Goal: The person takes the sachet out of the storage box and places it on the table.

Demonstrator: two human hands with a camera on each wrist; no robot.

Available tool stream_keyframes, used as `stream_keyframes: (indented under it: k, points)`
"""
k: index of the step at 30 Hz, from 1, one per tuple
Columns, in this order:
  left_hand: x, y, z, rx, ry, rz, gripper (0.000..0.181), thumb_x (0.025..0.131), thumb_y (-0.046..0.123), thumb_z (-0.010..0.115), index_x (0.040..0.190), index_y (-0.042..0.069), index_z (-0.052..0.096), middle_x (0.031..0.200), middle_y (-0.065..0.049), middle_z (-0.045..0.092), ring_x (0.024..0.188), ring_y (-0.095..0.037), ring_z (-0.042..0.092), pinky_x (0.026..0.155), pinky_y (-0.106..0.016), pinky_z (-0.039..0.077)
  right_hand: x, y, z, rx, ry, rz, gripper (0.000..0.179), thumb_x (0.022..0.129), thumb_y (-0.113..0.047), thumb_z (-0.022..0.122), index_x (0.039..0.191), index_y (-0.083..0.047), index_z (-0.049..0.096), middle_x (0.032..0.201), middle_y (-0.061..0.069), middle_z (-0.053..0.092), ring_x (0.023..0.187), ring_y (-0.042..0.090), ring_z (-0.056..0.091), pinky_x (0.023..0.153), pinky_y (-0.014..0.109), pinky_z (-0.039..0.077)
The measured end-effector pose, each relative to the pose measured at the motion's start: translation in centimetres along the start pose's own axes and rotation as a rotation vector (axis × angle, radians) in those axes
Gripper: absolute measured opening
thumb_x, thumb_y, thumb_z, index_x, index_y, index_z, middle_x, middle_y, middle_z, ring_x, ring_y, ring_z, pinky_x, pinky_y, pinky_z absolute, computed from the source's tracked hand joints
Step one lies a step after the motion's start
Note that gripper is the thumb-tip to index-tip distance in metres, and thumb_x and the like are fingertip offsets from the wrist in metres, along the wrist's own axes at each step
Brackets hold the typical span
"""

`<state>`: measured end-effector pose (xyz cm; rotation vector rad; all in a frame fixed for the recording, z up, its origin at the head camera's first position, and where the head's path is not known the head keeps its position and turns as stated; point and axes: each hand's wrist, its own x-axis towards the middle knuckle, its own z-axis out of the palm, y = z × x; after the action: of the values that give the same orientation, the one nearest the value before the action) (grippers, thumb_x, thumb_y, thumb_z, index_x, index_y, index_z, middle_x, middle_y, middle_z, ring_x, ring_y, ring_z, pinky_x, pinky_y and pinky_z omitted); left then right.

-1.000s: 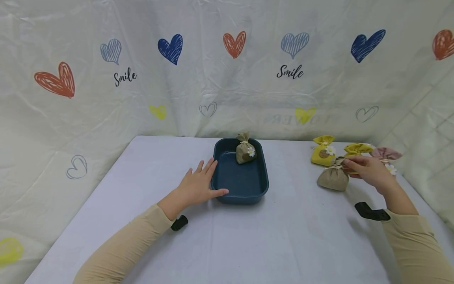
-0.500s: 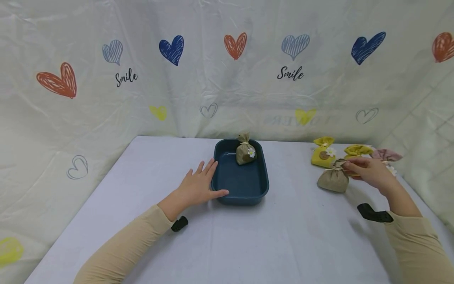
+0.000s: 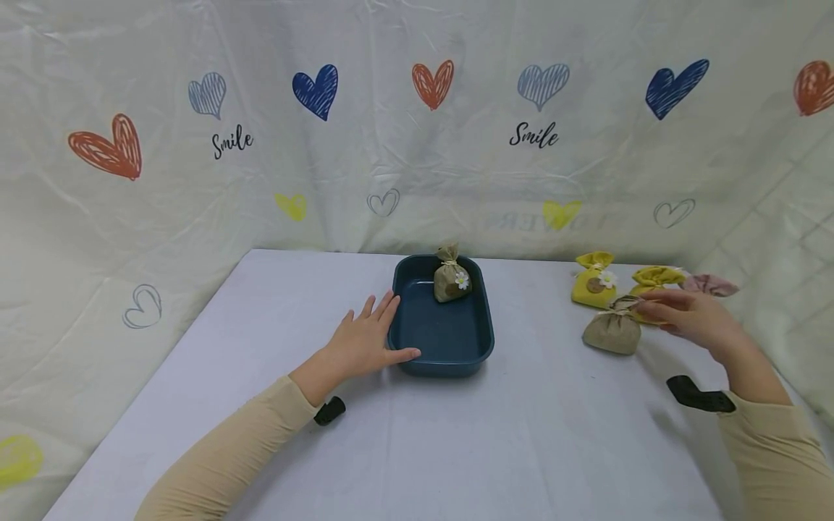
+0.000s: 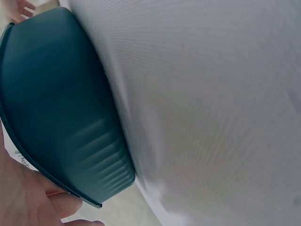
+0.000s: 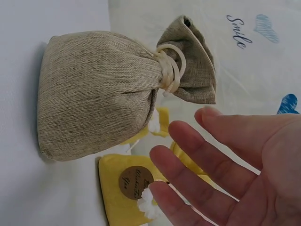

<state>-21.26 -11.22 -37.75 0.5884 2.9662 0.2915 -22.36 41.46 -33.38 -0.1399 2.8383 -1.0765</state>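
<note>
My left hand [image 3: 361, 346] rests with spread, straight fingers over the left rim of a dark blue baking-pan-like tray [image 3: 436, 333]. The left wrist view shows its fingers against the tray's outer wall [image 4: 66, 103]. Inside the tray, at the back, a beige drawstring pouch [image 3: 449, 282] with a white flower stands upright. At right, my right hand [image 3: 697, 317] is beside the tied neck of a second beige pouch [image 3: 612, 334], which stands on the table. In the right wrist view the fingers [image 5: 174, 162] are loosely spread, with a small gap to the pouch's neck.
Behind the right hand stand a yellow pouch [image 3: 591, 288] with a flower and round label, another yellow pouch [image 3: 659, 276], and a pink pouch [image 3: 710, 285] partly hidden by the hand. A heart-printed sheet [image 3: 423, 145] hangs along the table's back edge.
My right hand has come off the neck of the beige pouch and drawn slightly right, covering more of the pink pouch. The left hand and tray stay put.
</note>
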Motion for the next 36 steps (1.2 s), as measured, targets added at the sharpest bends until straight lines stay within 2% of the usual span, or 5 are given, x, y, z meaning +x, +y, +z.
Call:
stream_keyframes:
  k: [7, 13, 17, 23, 36]
  points:
    - [-0.1, 0.1, -0.1, -0.009, -0.003, -0.005, 0.110, 0.089, 0.078, 0.054, 0.166, 0.011, 0.014, 0.171, -0.007, 0.009, 0.155, -0.038, 0.013, 0.117, -0.065, 0.018, -0.1, 0.3, -0.1, 0.126, 0.072, -0.020, 0.017, 0.109, -0.021, 0.053, 0.114, -0.023, 0.069, 0.094, -0.028, 0.066, 0.082, -0.012, 0.060, 0.068, 0.017, 0.054]
    - [-0.1, 0.1, -0.1, -0.003, -0.012, -0.002, 0.110, 0.090, 0.078, 0.054, 0.166, 0.011, 0.013, 0.172, -0.006, 0.008, 0.155, -0.038, 0.012, 0.118, -0.065, 0.018, -0.1, 0.0, 0.1, 0.270, 0.096, -0.043, 0.040, 0.109, -0.015, 0.053, 0.095, -0.051, 0.064, 0.092, -0.032, 0.065, 0.082, -0.012, 0.062, 0.069, 0.014, 0.053]
    - [-0.1, 0.0, -0.1, -0.003, -0.011, -0.003, 0.110, 0.090, 0.078, 0.054, 0.166, 0.011, 0.013, 0.171, -0.006, 0.008, 0.155, -0.038, 0.012, 0.118, -0.065, 0.018, 0.0, -0.6, 0.2, 0.275, 0.147, -0.078, 0.033, 0.108, -0.013, 0.052, 0.099, -0.041, 0.067, 0.091, -0.031, 0.065, 0.082, -0.013, 0.063, 0.070, 0.012, 0.053]
    - [-0.1, 0.0, 0.0, 0.000, -0.010, -0.005, 0.110, 0.090, 0.078, 0.054, 0.166, 0.011, 0.013, 0.171, -0.007, 0.009, 0.155, -0.038, 0.012, 0.118, -0.065, 0.018, 0.0, -1.7, 0.4, 0.246, 0.199, -0.092, 0.021, 0.109, -0.014, 0.052, 0.116, 0.001, 0.065, 0.090, -0.031, 0.064, 0.083, -0.014, 0.062, 0.070, 0.011, 0.053]
    - [0.1, 0.0, 0.0, 0.001, -0.010, -0.006, 0.110, 0.090, 0.078, 0.054, 0.166, 0.011, 0.013, 0.171, -0.007, 0.009, 0.155, -0.038, 0.011, 0.117, -0.066, 0.018, -0.5, -4.2, 0.9, 0.340, 0.230, -0.189, 0.019, 0.107, -0.015, 0.056, 0.110, -0.027, 0.071, 0.099, -0.027, 0.069, 0.089, -0.010, 0.066, 0.074, 0.009, 0.051]
